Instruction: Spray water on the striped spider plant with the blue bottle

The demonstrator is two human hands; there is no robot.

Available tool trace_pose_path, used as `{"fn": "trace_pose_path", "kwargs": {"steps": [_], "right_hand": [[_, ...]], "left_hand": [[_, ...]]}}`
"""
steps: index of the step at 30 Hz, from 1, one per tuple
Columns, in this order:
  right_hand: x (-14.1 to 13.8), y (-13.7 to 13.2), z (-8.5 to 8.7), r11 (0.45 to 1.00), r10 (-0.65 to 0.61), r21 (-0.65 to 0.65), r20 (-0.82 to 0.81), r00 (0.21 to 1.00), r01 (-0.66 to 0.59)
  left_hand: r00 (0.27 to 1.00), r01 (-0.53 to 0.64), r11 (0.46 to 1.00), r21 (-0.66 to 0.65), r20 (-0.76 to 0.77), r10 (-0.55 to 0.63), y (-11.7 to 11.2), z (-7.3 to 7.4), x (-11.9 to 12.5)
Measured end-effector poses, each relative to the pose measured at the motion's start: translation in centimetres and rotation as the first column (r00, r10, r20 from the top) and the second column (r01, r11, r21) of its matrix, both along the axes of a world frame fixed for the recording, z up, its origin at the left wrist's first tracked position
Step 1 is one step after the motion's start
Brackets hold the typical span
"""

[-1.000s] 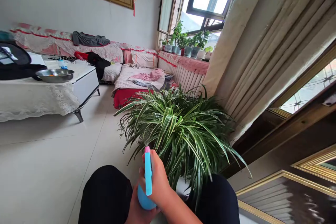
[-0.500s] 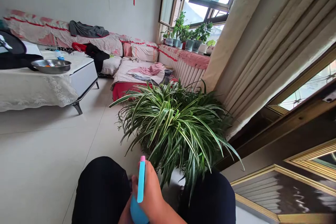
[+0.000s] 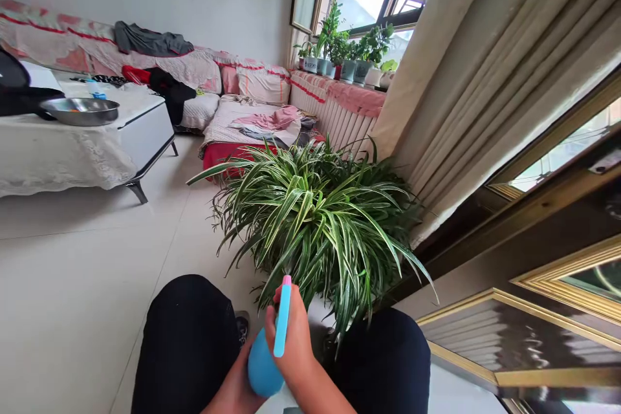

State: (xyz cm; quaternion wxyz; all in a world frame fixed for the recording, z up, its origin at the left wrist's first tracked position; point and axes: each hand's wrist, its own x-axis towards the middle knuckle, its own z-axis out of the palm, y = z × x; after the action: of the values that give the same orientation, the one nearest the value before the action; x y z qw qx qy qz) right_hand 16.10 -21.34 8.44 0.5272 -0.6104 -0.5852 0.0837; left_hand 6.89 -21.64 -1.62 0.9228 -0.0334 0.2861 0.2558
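Blue spray bottle [image 3: 262, 365] is gripped by closed fingers of the right hand [image 3: 295, 336], left hand [image 3: 233, 388] is held beneath with its grip hidden, long axis tilted up, pink tip [image 3: 287, 279] just below the spider plant [image 3: 315, 226], right hand nearer

Right hand [image 3: 294, 336] around blue spray bottle [image 3: 262, 365], spider plant [image 3: 315, 226] ahead

- Right hand [image 3: 295, 336]: raised, closed in a firm grip, fingers curled and pointing away from the body.
- Right forearm [image 3: 317, 388]: bare, rising from the bottom edge toward the hand.
- Left hand [image 3: 233, 389]: lower, cupped upward, partly hidden, and just below and left of the other hand.
- Both hands: held close together between the bent knees [image 3: 184, 343].
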Motion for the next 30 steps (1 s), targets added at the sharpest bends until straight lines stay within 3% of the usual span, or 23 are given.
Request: {"fn": "trace_pose_path", "kwargs": {"steps": [7, 14, 17, 21, 24, 27, 30], "right_hand": [[2.6, -1.3, -3.4, 0.989, -0.145, -0.031, -0.002, 0.989, 0.145], [5.8, -5.5, -3.4, 0.978, -0.207, -0.014, -0.115, 0.972, 0.207], [6.9, -6.4, -2.9, 0.955, -0.293, 0.003, -0.149, 0.944, 0.297], [7.8, -7.9, -0.9, 0.926, -0.37, 0.052, -0.076, 0.926, 0.374], [8.1, -9.6, 1.4, 0.93, -0.352, 0.087, -0.064, 0.934, 0.357], [8.1, -11.1, 2.8, 0.921, -0.375, 0.061, -0.139, 0.917, 0.386], [8.4, -11.6, 2.8, 0.89, -0.441, 0.039, -0.176, 0.88, 0.454]], "left_hand": [[0.989, 0.128, 0.991, 0.041, -0.077, -0.124, -2.4, 0.1, 3.5], [0.975, 0.22, 0.975, 0.026, -0.023, -0.22, -3.4, -1.8, 4.4], [0.96, 0.276, 0.961, 0.031, 0.046, -0.278, -2.5, -1.3, 4.7], [0.92, 0.364, 0.922, 0.129, 0.104, -0.378, -1.6, 1.9, 5.7], [0.911, 0.386, 0.902, 0.195, 0.073, -0.406, -1.8, 3.8, 6.6], [0.9, 0.403, 0.892, 0.207, 0.087, -0.427, -2.5, 4.0, 7.3], [0.866, 0.459, 0.873, 0.167, 0.138, -0.481, -3.4, 3.2, 8.1]]}}
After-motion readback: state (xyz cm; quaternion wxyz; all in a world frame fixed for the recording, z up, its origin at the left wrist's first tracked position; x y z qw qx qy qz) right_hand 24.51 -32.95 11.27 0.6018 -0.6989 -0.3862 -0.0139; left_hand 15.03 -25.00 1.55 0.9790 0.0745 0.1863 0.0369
